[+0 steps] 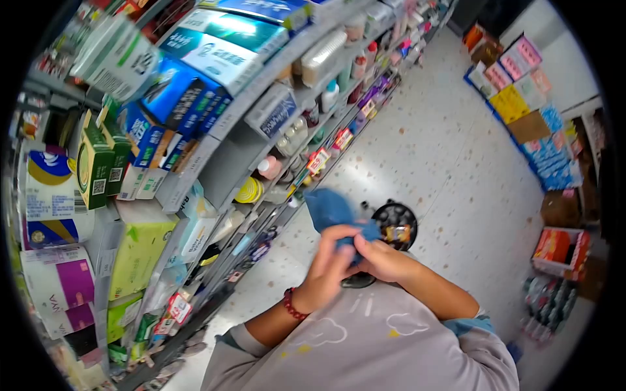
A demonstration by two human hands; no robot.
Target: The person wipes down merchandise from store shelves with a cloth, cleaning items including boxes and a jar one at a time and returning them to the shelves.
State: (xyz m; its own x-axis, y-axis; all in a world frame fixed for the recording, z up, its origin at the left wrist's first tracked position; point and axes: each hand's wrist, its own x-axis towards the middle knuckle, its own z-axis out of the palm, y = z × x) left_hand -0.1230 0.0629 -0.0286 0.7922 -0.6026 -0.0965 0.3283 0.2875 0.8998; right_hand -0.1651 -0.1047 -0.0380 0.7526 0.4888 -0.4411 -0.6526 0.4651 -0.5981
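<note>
A blue cloth [328, 207] is bunched up in front of my chest, its loose end sticking out to the upper left and slightly blurred. My left hand [324, 268], with a red beaded bracelet at the wrist, is closed around the lower part of the cloth. From the other side my right hand [385, 259] pinches the same bunched part, its thumb near the left fingers. The hands meet, so the middle of the cloth is partly hidden. Just beyond them is a round black container [407, 216] with small items in it that I cannot make out.
Close on the left runs a store shelf [225, 124] with boxes, tissue packs [140, 251] and bottles. A speckled tile floor [456, 189] stretches ahead. Cartons [561, 253], a blue-edged display [521, 98] and wrapped bottles [548, 306] line the right side.
</note>
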